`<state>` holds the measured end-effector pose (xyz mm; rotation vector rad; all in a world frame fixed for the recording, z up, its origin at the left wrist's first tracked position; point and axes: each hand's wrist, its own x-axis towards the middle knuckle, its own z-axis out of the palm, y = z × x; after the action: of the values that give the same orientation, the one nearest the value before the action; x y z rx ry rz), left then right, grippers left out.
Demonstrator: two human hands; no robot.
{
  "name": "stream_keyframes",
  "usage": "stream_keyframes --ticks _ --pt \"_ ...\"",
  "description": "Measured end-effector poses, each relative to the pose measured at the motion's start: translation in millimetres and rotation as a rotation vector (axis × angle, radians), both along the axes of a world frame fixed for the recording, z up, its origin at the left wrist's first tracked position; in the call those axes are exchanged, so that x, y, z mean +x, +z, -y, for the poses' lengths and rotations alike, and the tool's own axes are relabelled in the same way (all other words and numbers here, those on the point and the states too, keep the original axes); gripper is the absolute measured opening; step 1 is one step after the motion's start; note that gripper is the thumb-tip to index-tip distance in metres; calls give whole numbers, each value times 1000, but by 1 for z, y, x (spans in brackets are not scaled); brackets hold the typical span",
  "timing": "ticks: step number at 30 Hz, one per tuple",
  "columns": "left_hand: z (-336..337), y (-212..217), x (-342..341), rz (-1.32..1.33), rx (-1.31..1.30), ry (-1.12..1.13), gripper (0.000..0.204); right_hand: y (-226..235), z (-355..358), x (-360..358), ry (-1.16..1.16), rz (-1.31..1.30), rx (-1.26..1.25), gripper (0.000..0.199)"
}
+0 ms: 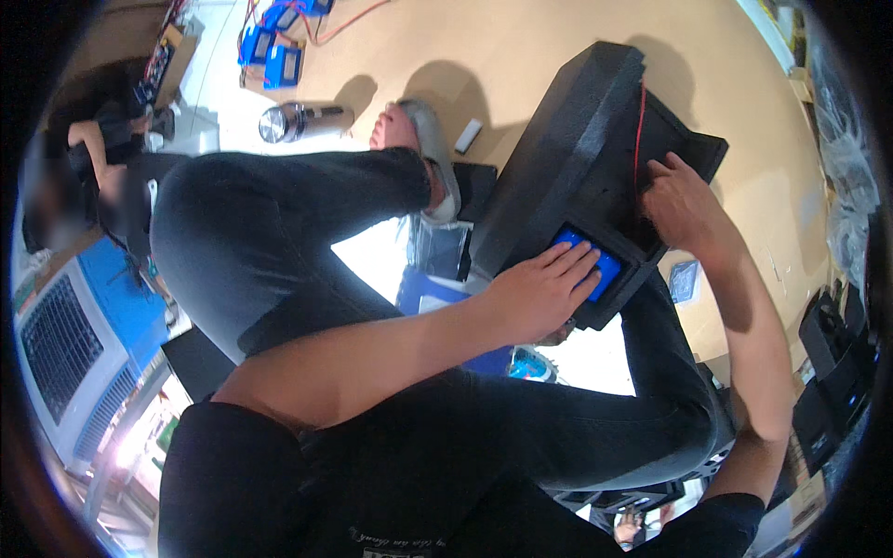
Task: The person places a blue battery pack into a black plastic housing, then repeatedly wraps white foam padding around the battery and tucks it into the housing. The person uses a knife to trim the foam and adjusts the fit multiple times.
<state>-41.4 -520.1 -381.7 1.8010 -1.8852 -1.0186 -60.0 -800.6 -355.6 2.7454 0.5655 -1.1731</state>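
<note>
1. A tan floor [521,56] was seen across the far part of the scene, with white patches near the far left.
2. A large black foam case [567,158] was propped on the person's lap, tilted, in the right half of the view.
3. A blue block [600,270] was seated in a pocket at the near end of the case.
4. The left hand [539,293] was laid flat on the blue block, fingers spread and pressing down; its grip was not closed around anything.
5. The right hand [684,205] was set at the right edge of the case beside a thin red wire [639,130]; whether the wire was pinched could not be told, since the fingertips were curled out of sight.
6. A metal flask [298,121] was lying on its side on the floor at the far left, and blue battery packs [279,56] with cables were stacked beyond it.
7. A small white bar [468,136] was lying on the floor just beside the sandalled foot [419,139].
8. Another person at the far left was only partly visible and blurred.
9. The rim of the view was dark, and black items at the right edge were cut off and hard to identify.
</note>
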Motion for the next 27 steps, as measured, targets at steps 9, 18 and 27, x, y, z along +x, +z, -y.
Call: stream_keyframes --ticks 9,18,27 --pt "1 -15 -17 150 -123 119 55 -33 -9 7 -49 -187 66 12" --pt "19 14 5 22 130 -29 72 -48 2 -9 39 -54 85 22" --pt "21 23 10 42 139 -22 64 -77 -1 -21 -60 -20 -40 17"
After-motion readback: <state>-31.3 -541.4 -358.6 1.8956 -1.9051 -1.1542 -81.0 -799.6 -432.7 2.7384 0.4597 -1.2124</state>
